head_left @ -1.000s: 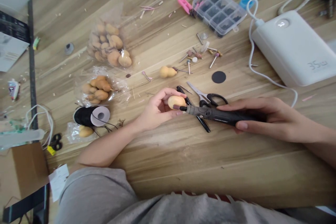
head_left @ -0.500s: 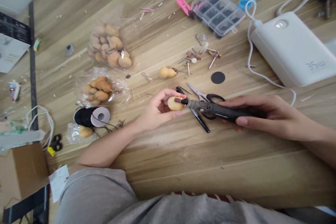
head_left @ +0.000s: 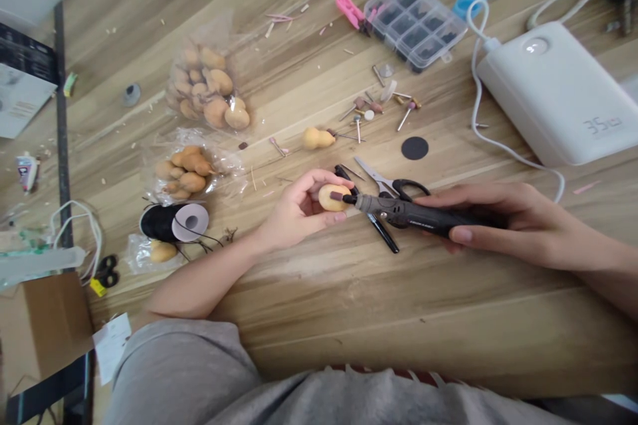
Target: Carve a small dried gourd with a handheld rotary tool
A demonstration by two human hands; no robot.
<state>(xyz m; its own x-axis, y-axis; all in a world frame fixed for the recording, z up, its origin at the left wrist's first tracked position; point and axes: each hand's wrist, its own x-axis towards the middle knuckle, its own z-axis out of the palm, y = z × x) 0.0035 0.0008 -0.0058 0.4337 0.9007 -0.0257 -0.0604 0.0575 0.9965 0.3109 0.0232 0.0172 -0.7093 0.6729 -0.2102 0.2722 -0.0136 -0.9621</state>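
My left hand [head_left: 298, 209] is closed around a small tan gourd [head_left: 329, 197], holding it just above the wooden table [head_left: 379, 305]. My right hand [head_left: 503, 220] grips a dark pen-shaped rotary tool [head_left: 419, 214], lying nearly level and pointing left. Its brownish grinding tip [head_left: 337, 196] touches the gourd's right side. Under the tool lie scissors [head_left: 391, 183] and a black pen [head_left: 381, 231].
Two clear bags of gourds [head_left: 209, 89] [head_left: 185, 169] lie at the left, with a black thread spool [head_left: 172, 221] below them. A loose gourd [head_left: 318, 138], scattered grinding bits [head_left: 371, 108], a black disc [head_left: 415, 147], a clear bit case [head_left: 413, 20] and a white power bank [head_left: 558, 89] with cable lie beyond my hands.
The grinding tip has shifted slightly up the gourd's side and back; the gourd turned a little in my fingers. Both hands stay in about the same place.
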